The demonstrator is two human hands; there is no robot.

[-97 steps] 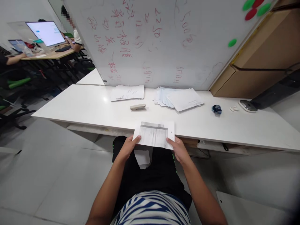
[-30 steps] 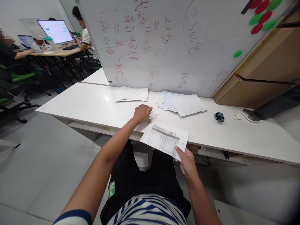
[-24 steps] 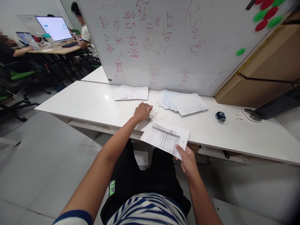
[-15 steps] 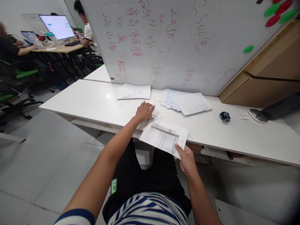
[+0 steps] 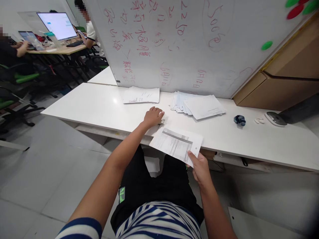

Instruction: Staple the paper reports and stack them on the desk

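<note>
My right hand (image 5: 201, 167) pinches the lower right corner of a printed paper sheet (image 5: 176, 144), thumb on top and fingers beneath. The sheet has a dark grey band and lies tilted across the desk's front edge. Over the desk just left of the sheet's far corner, my left hand (image 5: 152, 118) is curled palm down on a small thing (image 5: 161, 122). Only a short pale end of that thing shows beside the thumb; the hand hides the rest. Beyond the left hand lies a neat paper stack (image 5: 142, 95). A looser, fanned paper pile (image 5: 199, 105) is farther right.
The white desk (image 5: 99, 106) meets a whiteboard (image 5: 189, 59) with red writing. At right are a dark blue item (image 5: 239, 120), a small white item (image 5: 259, 121), a computer mouse (image 5: 275, 119) and a cardboard box (image 5: 264, 89). Two people sit at another table (image 5: 67, 49).
The view has shifted slightly. My right hand and the sheet sit a touch farther right; my left hand keeps its place on the desk.
</note>
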